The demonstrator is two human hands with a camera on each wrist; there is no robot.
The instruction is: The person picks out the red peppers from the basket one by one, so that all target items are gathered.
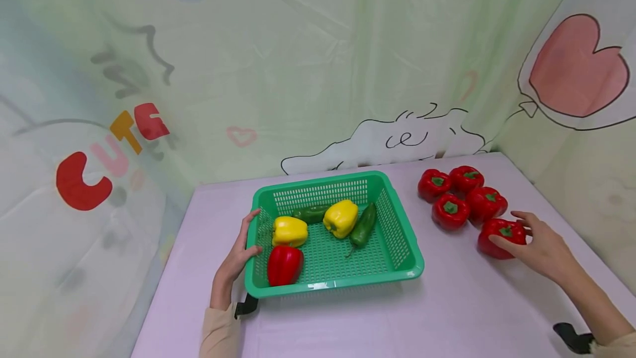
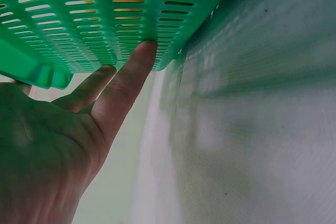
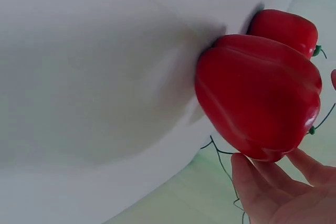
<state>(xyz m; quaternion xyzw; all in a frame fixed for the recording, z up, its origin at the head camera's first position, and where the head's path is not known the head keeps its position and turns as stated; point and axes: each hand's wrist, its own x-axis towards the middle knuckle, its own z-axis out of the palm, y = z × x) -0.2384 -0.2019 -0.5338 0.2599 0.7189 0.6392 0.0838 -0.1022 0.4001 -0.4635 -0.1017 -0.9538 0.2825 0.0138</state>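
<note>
My left hand (image 1: 237,256) holds the left side of a green plastic basket (image 1: 343,286), thumb at the rim. In the left wrist view, fingers (image 2: 123,87) of that hand touch the slotted outer wall. Inside the basket are a red bell pepper (image 1: 285,265), two yellow bell peppers (image 1: 290,231) (image 1: 341,218) and two long green peppers (image 1: 312,214) (image 1: 364,227). On the right, my right hand (image 1: 544,247) grips another red bell pepper (image 1: 501,238) between thumb and fingers. Its fingertips meet that pepper's side in the right wrist view.
Several more red bell peppers (image 1: 450,211) cluster just beyond the right hand on the pale table (image 1: 318,330). A printed curtain (image 1: 308,70) rises behind the table and along both sides.
</note>
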